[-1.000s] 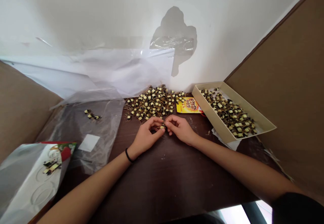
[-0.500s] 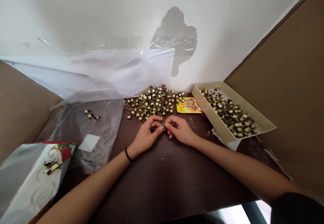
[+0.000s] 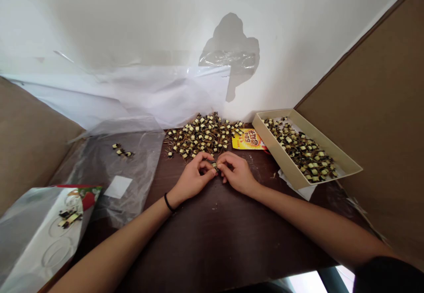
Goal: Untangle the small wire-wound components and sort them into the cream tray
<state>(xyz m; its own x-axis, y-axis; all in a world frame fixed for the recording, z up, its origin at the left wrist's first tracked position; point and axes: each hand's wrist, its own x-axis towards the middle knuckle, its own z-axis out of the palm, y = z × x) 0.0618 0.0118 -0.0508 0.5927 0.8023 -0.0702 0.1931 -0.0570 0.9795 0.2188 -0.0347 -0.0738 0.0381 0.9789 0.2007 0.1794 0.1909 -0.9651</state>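
Between my fingertips at the middle of the table is a small coil [image 3: 214, 166], with a pale yellow wrap and dark ends. My left hand [image 3: 194, 176] pinches it from the left, thumb and fingers closed. From the right, my right hand [image 3: 237, 174] has its thumb and index finger closed on the same part. The fingers partly cover it, so its wires cannot be made out. Just beyond my hands lies a heap of similar coils [image 3: 202, 134] with thin copper-coloured wires sticking out.
A cream box tray [image 3: 347, 165] of coils stands at right, beside a yellow packet [image 3: 243, 139]. At left, a clear plastic bag [image 3: 142, 169] bears several coils and a white paper square [image 3: 118, 187]. Nearer, more coils lie on a printed bag [image 3: 62, 244]. A white wall [image 3: 149, 15] rises behind.
The coil between my fingertips shows a little more of its yellow wrap. My hands stay nearly in place; the whole view has shifted slightly.
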